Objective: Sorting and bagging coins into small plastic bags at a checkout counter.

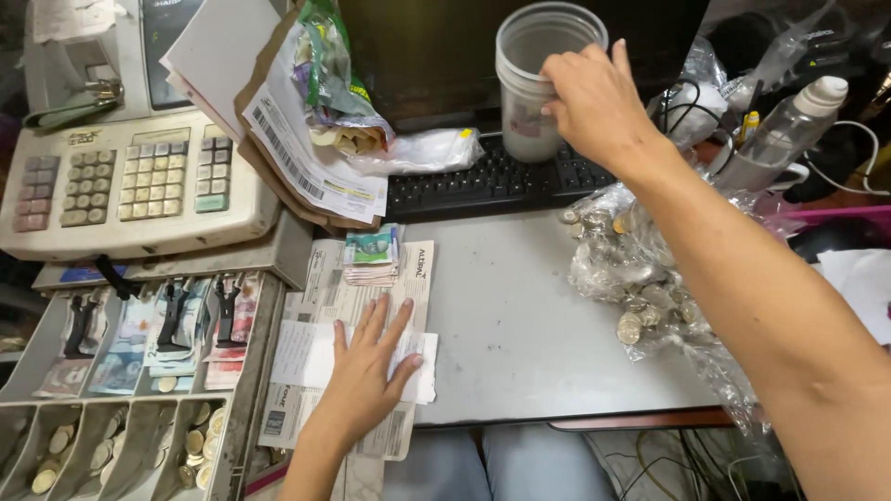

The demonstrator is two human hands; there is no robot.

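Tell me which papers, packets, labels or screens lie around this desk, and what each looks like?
White paper slip: under the left hand, rectangular.
Printed sheets: beneath the slip, black and white.
Barcoded paper: leaning by the cash register, white.
Clear tub: on the keyboard, held by the right hand, small faded label.
Register display: dark panel.

two hands: left hand (364, 371), right hand (594, 102). one plastic tub (529, 65), one cash register (130, 176), one keyboard (483, 181), one spray bottle (798, 116), three clipped banknote slots (158, 334), four coin compartments (111, 450).
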